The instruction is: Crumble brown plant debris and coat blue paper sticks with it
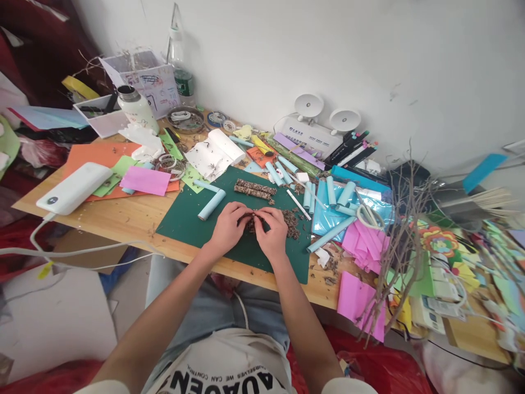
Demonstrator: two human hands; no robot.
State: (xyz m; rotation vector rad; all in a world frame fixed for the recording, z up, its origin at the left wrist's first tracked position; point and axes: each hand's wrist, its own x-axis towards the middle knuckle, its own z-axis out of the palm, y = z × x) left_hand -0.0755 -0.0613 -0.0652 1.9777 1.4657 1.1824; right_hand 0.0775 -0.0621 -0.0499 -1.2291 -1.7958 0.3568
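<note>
Over the green cutting mat [180, 221], my left hand [231, 224] and my right hand [272, 231] meet with fingertips pinched together. Between them is something small and brown, mostly covered by the fingers, so I cannot make out what it is. Just beyond the hands lie rolls coated in brown bits [254, 190], side by side. A loose heap of brown crumbly bits [291, 223] spreads beside and under my right hand. To the left of my left hand, a light blue paper tube [212, 204] rests on the mat.
Several blue paper tubes [330, 191] and scissors [371, 216] lie on the right, near pink paper [365, 246] and dry twigs [400, 235]. A white power bank [74, 187] with a cable sits left. Behind stand a white bottle [137, 108] and a two-lamp device [307, 134].
</note>
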